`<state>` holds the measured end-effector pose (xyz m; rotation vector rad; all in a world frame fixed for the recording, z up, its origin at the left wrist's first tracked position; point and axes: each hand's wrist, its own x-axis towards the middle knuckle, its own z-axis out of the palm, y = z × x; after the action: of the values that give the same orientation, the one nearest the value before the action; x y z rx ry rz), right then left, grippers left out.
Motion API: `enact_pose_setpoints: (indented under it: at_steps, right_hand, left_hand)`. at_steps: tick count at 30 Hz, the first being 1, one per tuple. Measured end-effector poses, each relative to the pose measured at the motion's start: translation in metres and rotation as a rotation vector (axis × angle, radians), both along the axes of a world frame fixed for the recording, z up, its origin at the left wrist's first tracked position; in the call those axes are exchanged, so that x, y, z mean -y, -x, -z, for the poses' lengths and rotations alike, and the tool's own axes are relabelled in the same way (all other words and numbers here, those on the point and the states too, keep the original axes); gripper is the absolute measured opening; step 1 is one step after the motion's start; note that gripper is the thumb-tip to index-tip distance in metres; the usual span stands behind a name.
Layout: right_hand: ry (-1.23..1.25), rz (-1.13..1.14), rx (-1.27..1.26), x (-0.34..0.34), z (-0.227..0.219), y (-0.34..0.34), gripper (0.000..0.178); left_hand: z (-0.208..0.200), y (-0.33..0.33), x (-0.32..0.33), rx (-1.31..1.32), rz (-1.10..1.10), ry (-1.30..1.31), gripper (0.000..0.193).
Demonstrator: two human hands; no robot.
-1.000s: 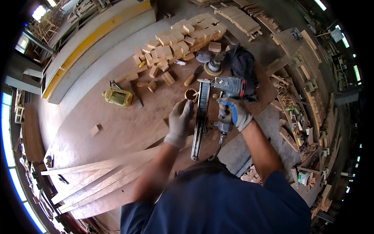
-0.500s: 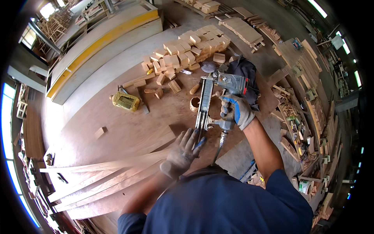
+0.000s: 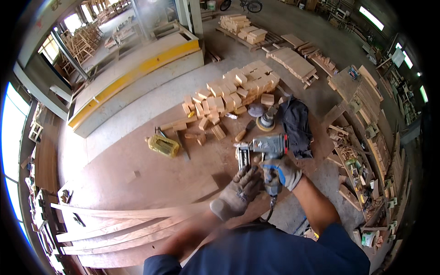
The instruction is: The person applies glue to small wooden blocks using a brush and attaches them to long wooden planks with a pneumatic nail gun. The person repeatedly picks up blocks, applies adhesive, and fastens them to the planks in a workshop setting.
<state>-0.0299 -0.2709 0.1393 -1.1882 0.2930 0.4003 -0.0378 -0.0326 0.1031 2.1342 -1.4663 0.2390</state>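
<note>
My right hand (image 3: 285, 172), in a grey and blue work glove, is closed around the handle of a grey nail gun (image 3: 268, 145). An air hose (image 3: 270, 212) runs from the handle's base toward my body. Left of the handle, my gloved left hand (image 3: 237, 193) curls its fingers over the lower part of the gun's metal magazine (image 3: 244, 158). Those fingers hide the magazine's near end. Beyond the gun, a disc sander (image 3: 267, 120) and a wood-handled tool (image 3: 245, 131) lie on the brown tabletop (image 3: 137, 156).
A pile of wood blocks (image 3: 238, 87) covers the table's far side. Dark cloth (image 3: 294, 126) lies at right, a yellowish plastic bottle (image 3: 163, 145) at left. Long wood strips (image 3: 119, 233) stretch across the near left. Shelving with offcuts (image 3: 355, 165) stands right, a yellow-edged bench (image 3: 137, 68) far left.
The nail gun sits nearer my body in the picture, as the view tilts up. My left hand has gone from flat fingers at the magazine's end to curled fingers covering more of it.
</note>
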Motion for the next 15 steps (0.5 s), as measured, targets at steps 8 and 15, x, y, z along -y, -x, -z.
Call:
enact_pose_setpoints:
  at_steps: [8, 15]
  right_hand:
    - [-0.007, 0.014, -0.127, -0.007, 0.019, 0.010, 0.016]
    - [0.182, -0.097, -0.054, -0.007, 0.002, 0.003, 0.018]
  left_hand:
    - [0.026, 0.015, -0.003, -0.109, 0.000, 0.081, 0.038]
    - [0.027, 0.025, -0.002, -0.020, -0.082, 0.073, 0.038]
